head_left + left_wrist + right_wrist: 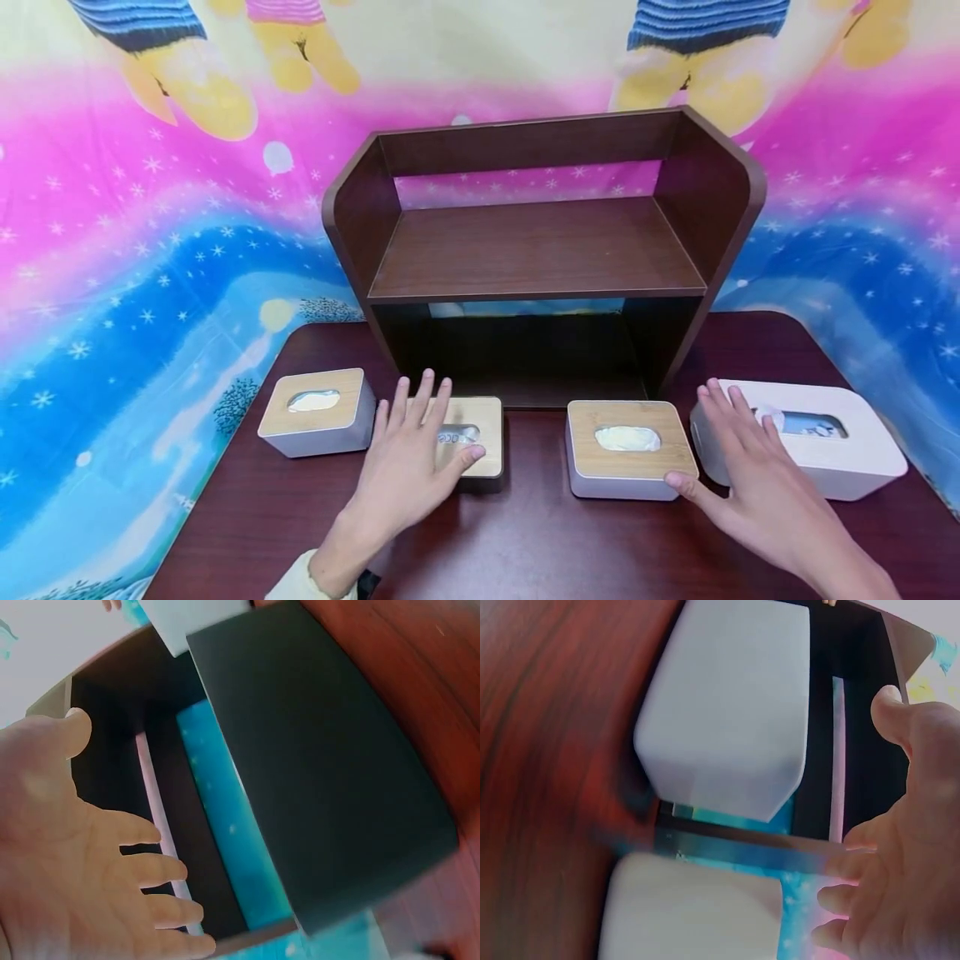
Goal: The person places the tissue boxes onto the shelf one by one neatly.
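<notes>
My left hand (405, 471) hovers with fingers spread over a dark-sided tissue box (491, 425) with a pale wooden lid, covering its left part. In the left wrist view that box's black side (322, 765) stands beside the straight fingers. My right hand (772, 492) is also spread, overlapping the left end of an all-white tissue box (862, 433). Its thumb tip appears at the corner of a white tissue box with a wooden lid (585, 425). In the right wrist view, both white boxes stand beside the open palm. Neither hand grips anything.
A dark brown two-tier shelf (540, 250) stands at the back of the reddish-brown table (525, 550). Another wooden-lidded white tissue box (277, 421) sits at the far left. A colourful printed cloth (150, 208) hangs behind the table and along its sides.
</notes>
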The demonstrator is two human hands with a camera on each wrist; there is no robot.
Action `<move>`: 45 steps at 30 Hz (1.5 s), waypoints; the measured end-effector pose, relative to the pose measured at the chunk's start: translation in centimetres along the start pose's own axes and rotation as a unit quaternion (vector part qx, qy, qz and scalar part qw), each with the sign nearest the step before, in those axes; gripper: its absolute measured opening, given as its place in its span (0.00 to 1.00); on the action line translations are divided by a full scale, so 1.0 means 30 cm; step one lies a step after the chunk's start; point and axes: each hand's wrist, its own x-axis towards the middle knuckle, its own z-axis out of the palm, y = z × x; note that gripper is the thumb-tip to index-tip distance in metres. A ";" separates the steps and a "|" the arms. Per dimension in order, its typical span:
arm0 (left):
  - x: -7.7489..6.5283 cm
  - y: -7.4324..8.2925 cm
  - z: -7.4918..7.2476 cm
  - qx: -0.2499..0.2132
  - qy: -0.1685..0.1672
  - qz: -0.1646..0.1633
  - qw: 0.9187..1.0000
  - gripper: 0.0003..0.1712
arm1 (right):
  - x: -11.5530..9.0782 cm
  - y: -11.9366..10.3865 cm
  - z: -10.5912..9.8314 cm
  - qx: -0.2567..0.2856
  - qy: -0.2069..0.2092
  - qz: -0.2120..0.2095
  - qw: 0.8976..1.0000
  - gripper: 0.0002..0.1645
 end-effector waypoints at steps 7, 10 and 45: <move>0.016 0.090 0.038 -0.053 -0.018 0.038 0.998 0.56 | -0.010 -0.044 0.020 0.052 -0.010 0.007 0.999 0.69; 0.021 0.132 0.054 -0.069 -0.025 0.057 0.996 0.57 | -0.011 -0.065 0.028 0.068 -0.045 0.040 0.996 0.68; 0.028 0.353 0.286 -0.459 -0.068 0.007 0.886 0.49 | -0.042 -0.050 0.116 0.171 -0.025 0.148 0.974 0.60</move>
